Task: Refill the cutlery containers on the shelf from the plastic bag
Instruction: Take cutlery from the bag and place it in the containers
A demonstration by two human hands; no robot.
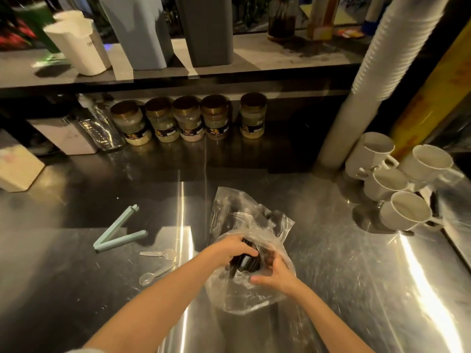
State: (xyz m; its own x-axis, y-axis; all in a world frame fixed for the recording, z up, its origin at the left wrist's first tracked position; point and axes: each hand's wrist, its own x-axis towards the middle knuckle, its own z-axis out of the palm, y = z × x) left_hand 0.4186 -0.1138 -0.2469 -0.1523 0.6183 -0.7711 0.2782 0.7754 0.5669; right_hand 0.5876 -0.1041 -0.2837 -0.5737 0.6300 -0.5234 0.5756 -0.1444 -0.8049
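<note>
On the steel surface (331,263) lies the clear plastic bag (244,212), its mouth towards the person. Both hands are inside it, close together: the left hand (233,247) curls its fingers over a bundle of black cutlery (246,263) and the right hand (274,275) clasps the same bundle from the other side. Left of the bag lie two clear spoons (160,254) and an open pale green clip (118,231). Up on the shelf (280,59) stand a white container (79,44) and two grey containers (139,31)
</note>
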